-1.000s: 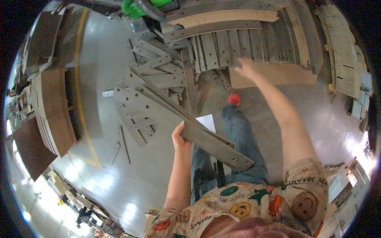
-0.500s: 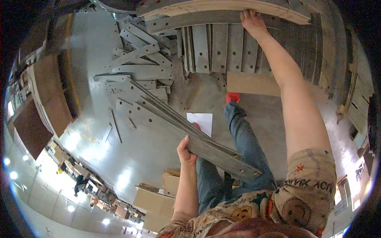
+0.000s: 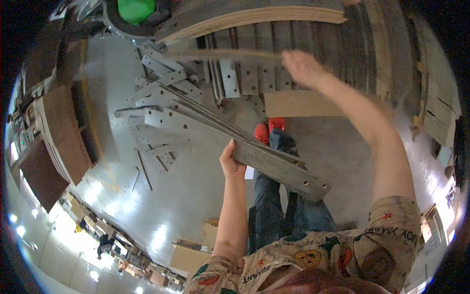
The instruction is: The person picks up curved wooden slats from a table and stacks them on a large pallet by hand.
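Observation:
Several long grey boards with drilled holes (image 3: 200, 131) lie across my left forearm side, slanting from upper left to lower right above my legs. My left hand (image 3: 233, 161) is closed round their near edge, thumb on top, the boards slightly fanned. Up and to the right, my right hand (image 3: 304, 67) is smeared by motion but closed on the end of another long board (image 3: 230, 53). That board appears nearly edge-on and blurred, stretching left over a row of grey boards (image 3: 249, 81).
Beyond lies a stack of boards with pale edges (image 3: 254, 15). Loose drilled boards (image 3: 164, 81) are heaped on the floor at left. A cardboard strip (image 3: 303, 104) lies before the row, near my red shoes (image 3: 262, 132). A green object (image 3: 134, 10) shows at the top.
My right hand has lifted a board off the far stack and drawn it nearer. The left-hand boards have shifted slightly up. My feet are now together.

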The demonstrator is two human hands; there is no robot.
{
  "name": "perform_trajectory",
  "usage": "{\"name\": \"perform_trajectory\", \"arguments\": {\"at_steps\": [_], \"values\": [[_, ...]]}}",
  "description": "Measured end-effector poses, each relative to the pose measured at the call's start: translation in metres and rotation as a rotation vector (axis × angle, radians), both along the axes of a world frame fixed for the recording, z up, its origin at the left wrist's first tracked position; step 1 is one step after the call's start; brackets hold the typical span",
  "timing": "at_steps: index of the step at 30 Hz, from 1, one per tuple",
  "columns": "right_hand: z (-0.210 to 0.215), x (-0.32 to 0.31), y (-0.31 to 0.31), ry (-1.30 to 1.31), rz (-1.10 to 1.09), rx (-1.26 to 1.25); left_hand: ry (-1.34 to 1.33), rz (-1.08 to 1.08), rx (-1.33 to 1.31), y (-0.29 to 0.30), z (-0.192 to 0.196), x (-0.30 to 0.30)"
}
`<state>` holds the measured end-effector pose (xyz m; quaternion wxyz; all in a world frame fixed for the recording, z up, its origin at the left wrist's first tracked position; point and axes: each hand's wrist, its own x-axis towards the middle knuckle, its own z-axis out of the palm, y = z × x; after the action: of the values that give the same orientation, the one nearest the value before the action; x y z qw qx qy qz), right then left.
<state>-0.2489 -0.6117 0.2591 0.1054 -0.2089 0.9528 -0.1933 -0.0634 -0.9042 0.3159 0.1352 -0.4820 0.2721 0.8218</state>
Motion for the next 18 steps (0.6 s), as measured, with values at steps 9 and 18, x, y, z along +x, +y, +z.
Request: {"name": "perform_trajectory", "arguments": {"at_steps": [9, 18], "values": [[0.168, 0.243, -0.039, -0.340, -0.583, -0.687, 0.292, -0.263, 0.144, 0.044, 0.114, 0.011], [0.258, 0.320, 0.044, -0.318, -0.832, -0.670, 0.382, -0.537, -0.041, 0.190, 0.173, 0.012]]}}
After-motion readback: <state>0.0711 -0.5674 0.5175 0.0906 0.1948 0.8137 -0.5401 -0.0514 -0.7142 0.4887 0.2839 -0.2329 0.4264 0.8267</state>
